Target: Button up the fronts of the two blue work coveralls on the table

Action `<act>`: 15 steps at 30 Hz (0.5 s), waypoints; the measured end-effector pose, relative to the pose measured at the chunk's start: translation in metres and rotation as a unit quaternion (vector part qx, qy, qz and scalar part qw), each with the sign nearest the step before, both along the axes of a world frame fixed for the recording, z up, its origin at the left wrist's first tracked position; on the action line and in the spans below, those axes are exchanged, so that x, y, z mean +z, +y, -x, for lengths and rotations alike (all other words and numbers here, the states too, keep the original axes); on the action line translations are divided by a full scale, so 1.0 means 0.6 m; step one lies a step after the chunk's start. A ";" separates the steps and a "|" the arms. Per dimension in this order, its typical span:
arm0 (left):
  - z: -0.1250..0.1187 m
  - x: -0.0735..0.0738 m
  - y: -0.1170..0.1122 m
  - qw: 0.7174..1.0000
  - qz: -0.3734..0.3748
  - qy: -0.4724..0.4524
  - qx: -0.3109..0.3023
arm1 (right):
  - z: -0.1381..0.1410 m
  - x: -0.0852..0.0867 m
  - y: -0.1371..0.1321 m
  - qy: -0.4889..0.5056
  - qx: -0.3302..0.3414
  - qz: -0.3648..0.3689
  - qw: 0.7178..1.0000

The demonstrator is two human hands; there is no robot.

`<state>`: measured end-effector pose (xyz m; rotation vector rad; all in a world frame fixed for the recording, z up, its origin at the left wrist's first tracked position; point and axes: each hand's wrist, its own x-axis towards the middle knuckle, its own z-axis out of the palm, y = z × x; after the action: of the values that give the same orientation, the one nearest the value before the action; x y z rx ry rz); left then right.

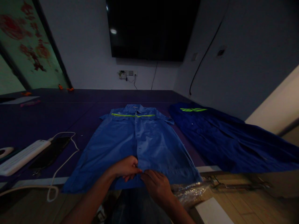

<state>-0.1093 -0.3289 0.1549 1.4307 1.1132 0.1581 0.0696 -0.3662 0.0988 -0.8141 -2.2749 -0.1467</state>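
Observation:
A blue short-sleeved work shirt lies front side up on the purple table, collar away from me, with a thin yellow-green stripe across its chest. Its button front runs down the middle toward me. Near the lower hem, my left hand pinches the cloth at the front edge. Close beside it on the right, my right hand is closed on the same front edge, fingertips almost meeting those of the left. Whatever small part lies between the fingertips is hidden.
A darker blue garment with a green stripe spreads over the table's right side. At left are a white power strip, a black pouch-like item and a white cable. Crinkled clear plastic lies below the front edge.

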 end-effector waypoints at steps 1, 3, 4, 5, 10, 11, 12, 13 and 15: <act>-0.001 0.000 0.000 1.000 0.001 0.004 0.007 | 0.002 -0.001 0.000 0.001 -0.008 0.009 1.000; -0.001 -0.003 -0.001 1.000 0.002 0.006 0.020 | 0.005 -0.003 0.001 0.002 -0.020 0.028 0.999; -0.002 -0.004 -0.002 1.000 0.002 0.002 0.025 | 0.006 -0.004 0.001 0.002 -0.024 0.038 0.999; -0.002 -0.005 -0.003 1.000 0.002 -0.004 0.029 | 0.008 -0.004 0.002 0.001 -0.030 0.049 0.998; -0.003 -0.008 -0.007 0.998 0.014 -0.036 0.053 | 0.012 0.006 0.005 -0.017 -0.058 0.112 0.992; -0.004 -0.008 -0.008 0.997 0.018 -0.043 0.060 | 0.013 0.010 0.006 -0.012 -0.057 0.124 0.991; -0.005 -0.007 -0.008 0.996 0.022 -0.050 0.068 | 0.012 0.013 0.007 0.000 -0.055 0.136 0.989; -0.005 -0.005 -0.008 0.995 0.026 -0.056 0.075 | 0.012 0.016 0.007 0.018 -0.055 0.149 0.987; -0.006 -0.002 -0.007 0.994 0.035 -0.065 0.085 | 0.010 0.019 0.007 0.072 -0.064 0.174 0.980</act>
<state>-0.1058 -0.3329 0.1538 1.2448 1.1207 0.3261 0.0637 -0.3621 0.1103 -1.1127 -2.1399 0.2518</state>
